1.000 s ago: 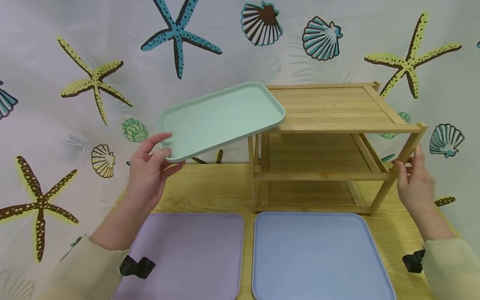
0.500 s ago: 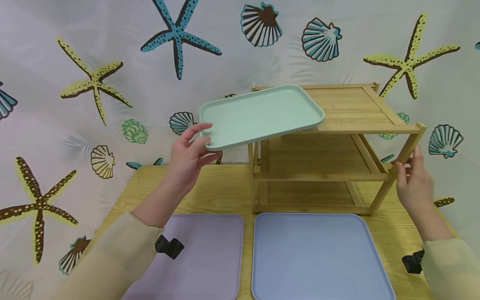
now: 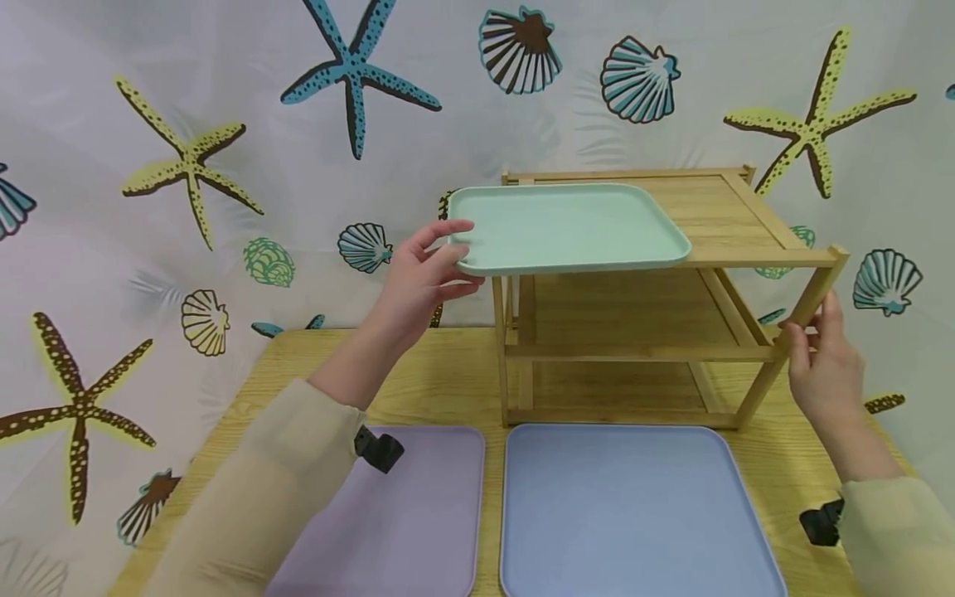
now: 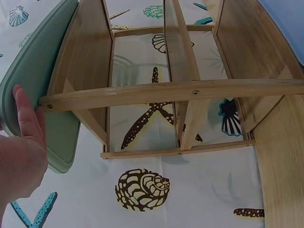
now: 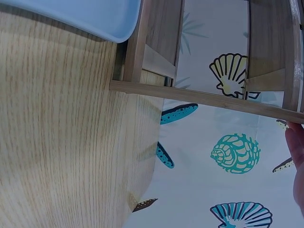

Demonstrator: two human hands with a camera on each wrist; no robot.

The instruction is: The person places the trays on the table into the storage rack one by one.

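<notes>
My left hand (image 3: 425, 278) grips the left end of a mint green tray (image 3: 567, 228), thumb and a finger over the rim and other fingers beneath. The tray is nearly level over the left part of the top shelf of a three-tier wooden rack (image 3: 746, 211); whether it touches the shelf I cannot tell. In the left wrist view, the tray's underside (image 4: 66, 137) shows beside the rack's top. My right hand (image 3: 828, 365) holds the rack's front right leg (image 3: 809, 307) between thumb and fingers. Only part of that hand (image 5: 297, 156) shows in the right wrist view.
A purple tray (image 3: 418, 514) and a blue tray (image 3: 634, 514) lie side by side on the wooden table (image 3: 433, 373) in front of the rack. Behind hangs a white cloth (image 3: 462, 124) printed with starfish and shells.
My left hand has carried the mint green tray to the right, over the rack's top, and its tilt has levelled out. My right hand stays on the leg.
</notes>
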